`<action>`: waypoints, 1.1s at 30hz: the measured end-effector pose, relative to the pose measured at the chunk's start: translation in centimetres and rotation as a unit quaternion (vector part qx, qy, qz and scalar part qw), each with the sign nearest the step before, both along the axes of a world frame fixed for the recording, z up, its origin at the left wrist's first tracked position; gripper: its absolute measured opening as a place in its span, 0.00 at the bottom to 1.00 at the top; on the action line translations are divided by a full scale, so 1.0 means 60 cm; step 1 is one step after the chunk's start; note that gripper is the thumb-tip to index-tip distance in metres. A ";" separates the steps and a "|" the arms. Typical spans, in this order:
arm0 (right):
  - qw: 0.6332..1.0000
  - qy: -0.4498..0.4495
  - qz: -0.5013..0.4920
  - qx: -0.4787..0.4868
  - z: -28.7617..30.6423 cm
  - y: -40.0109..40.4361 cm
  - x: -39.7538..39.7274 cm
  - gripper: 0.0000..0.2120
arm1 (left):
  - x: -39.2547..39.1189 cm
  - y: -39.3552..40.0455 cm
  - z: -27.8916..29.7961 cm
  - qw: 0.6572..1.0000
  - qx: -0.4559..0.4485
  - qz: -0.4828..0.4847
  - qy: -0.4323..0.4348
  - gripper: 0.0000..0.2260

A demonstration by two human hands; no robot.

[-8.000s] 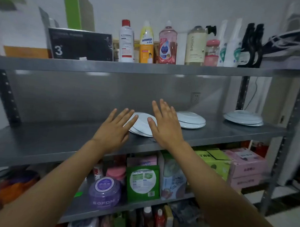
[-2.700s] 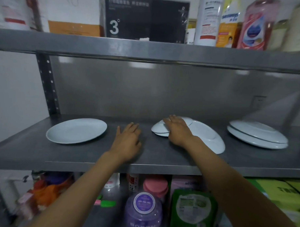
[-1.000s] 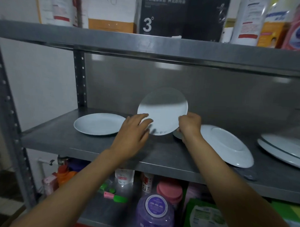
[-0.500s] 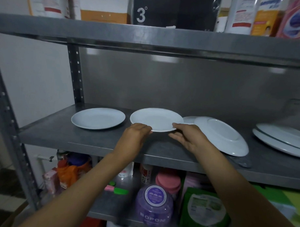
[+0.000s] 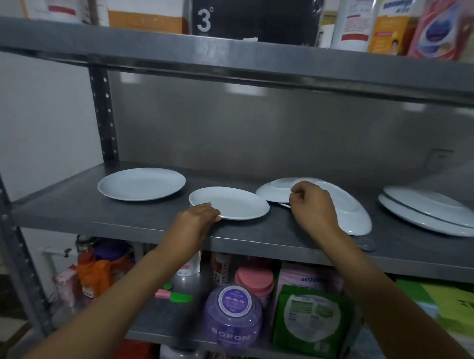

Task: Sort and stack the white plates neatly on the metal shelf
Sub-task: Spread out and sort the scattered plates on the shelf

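Plates first, and the count on the middle metal shelf (image 5: 68, 213) runs like this: one flat plate at far left (image 5: 141, 183), lying alone; one smaller plate (image 5: 229, 202) just right of it, near the front edge; then a pair in the centre, a small upturned plate (image 5: 276, 189) leaning on a larger upturned plate (image 5: 355, 218); and at far right a stack of two (image 5: 428, 210), also bottom-up. Six white plates in all, as far as can be seen.

Left hand (image 5: 196, 221) is down at the near rim of that smaller plate, fingers curled over its edge and gripping it, the plate resting flat on the shelf. Right hand (image 5: 313, 206) sits over the centre pair, fingers curled in; whether they pinch a rim or hold nothing, I cannot tell.

Top shelf: a dark box marked 3 (image 5: 252, 17), and three bottles (image 5: 354, 21) to its right.

Bottom shelf: a purple tub (image 5: 232, 316), a green pouch (image 5: 311, 321), a pink-lidded jar (image 5: 254, 279) behind, and an orange bag (image 5: 101, 274) at the left.
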State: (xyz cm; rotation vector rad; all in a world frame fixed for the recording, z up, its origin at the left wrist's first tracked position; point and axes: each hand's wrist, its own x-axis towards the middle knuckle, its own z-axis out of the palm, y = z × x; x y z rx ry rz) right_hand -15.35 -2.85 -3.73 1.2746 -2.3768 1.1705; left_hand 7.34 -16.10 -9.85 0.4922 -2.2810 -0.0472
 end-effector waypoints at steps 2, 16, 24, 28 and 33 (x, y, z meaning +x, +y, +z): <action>0.997 0.074 -0.032 0.009 -0.011 0.008 -0.014 0.11 | 0.003 -0.003 -0.004 1.000 0.009 0.002 -0.013 0.19; 0.982 0.077 -0.072 0.157 -0.051 0.043 -0.089 0.23 | -0.011 -0.002 0.004 0.995 0.005 0.077 -0.064 0.17; 0.984 0.050 -0.065 0.158 -0.052 0.062 -0.106 0.11 | -0.036 0.039 0.025 0.997 0.021 0.041 -0.066 0.29; 0.978 0.110 -0.052 0.170 -0.041 0.079 -0.105 0.08 | -0.050 0.041 0.033 0.997 0.020 0.035 -0.060 0.28; 0.949 0.218 -0.136 0.183 -0.034 0.092 -0.114 0.10 | -0.074 0.044 0.037 0.996 0.010 0.019 -0.083 0.22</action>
